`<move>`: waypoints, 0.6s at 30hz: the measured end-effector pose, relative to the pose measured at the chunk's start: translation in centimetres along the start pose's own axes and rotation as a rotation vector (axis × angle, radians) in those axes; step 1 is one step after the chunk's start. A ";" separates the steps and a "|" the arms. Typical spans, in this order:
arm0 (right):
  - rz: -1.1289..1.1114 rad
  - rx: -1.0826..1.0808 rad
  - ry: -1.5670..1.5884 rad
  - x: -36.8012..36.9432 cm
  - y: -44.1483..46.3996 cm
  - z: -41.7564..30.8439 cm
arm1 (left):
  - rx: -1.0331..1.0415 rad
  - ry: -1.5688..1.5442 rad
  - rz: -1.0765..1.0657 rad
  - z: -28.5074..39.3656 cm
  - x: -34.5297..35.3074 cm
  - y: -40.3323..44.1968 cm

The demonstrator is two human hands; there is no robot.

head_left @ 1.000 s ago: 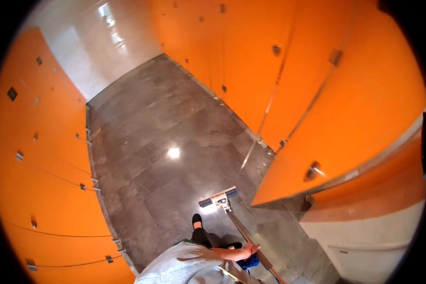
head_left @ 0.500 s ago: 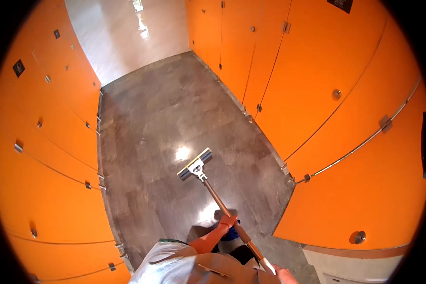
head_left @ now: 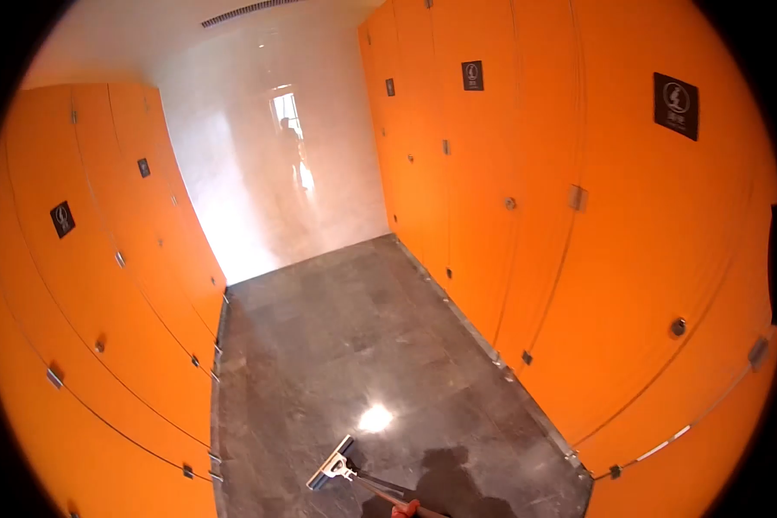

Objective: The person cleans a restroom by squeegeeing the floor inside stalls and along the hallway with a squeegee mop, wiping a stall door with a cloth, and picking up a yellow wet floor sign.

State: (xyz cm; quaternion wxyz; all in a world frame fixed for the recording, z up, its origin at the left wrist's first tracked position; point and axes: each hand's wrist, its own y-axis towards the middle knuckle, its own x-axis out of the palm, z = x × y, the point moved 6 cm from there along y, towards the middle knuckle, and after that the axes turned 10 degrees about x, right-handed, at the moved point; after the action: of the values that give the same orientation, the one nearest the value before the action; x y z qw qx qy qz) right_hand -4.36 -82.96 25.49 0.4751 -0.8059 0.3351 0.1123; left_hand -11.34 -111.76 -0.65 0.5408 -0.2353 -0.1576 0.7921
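Note:
The mop (head_left: 332, 466) has a flat head with a pale bracket and a dark strip, and lies tilted on the grey tiled floor (head_left: 319, 363) near the bottom of the view. From its bracket the pole (head_left: 375, 490) slants down to the right. My left hand (head_left: 404, 510) is closed around this pole at the lower edge, only partly visible. My right hand is out of view.
Orange cubicle doors line the left (head_left: 121, 319) and the right (head_left: 527, 129), with dark signs, knobs and hinges. A glossy pale wall (head_left: 337, 207) closes the far end. Dark shadows (head_left: 449, 483) fall on the floor beside the pole.
The view has tilted up toward the far wall. The mop and my left hand now sit lower in view, and my right hand, seen on the pole half a second ago, has left the frame.

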 end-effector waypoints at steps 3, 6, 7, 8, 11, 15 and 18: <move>-0.100 -0.099 -0.145 -5.5 6.3 -3.7 | -0.085 0.026 0.088 2.0 -1.6 5.3; -0.202 -0.193 -0.281 -9.9 12.3 -7.5 | -0.657 -0.046 0.095 0.5 -2.1 11.7; -0.219 -0.223 -0.310 -11.3 14.4 -9.0 | -0.655 -0.053 0.102 1.5 -2.8 13.9; -0.232 -0.247 -0.337 -12.6 16.5 -10.3 | -0.574 0.015 0.115 2.8 -3.7 16.4; -0.236 -0.277 -0.154 -14.3 21.5 -13.2 | -0.458 0.097 0.154 5.7 -5.8 22.0; -0.054 -0.320 0.880 -19.5 26.9 -13.7 | -0.270 0.026 0.180 0.4 -4.8 39.3; -0.257 -0.127 0.274 -22.5 33.1 -17.4 | -0.404 0.075 0.090 13.7 -5.3 37.1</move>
State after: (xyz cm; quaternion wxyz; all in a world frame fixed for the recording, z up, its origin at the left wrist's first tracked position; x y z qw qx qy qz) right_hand -44.99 -98.57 22.98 0.3838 -0.8780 0.2832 -0.0392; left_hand -46.20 -130.15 -6.82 0.4522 -0.3749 -0.2822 0.7585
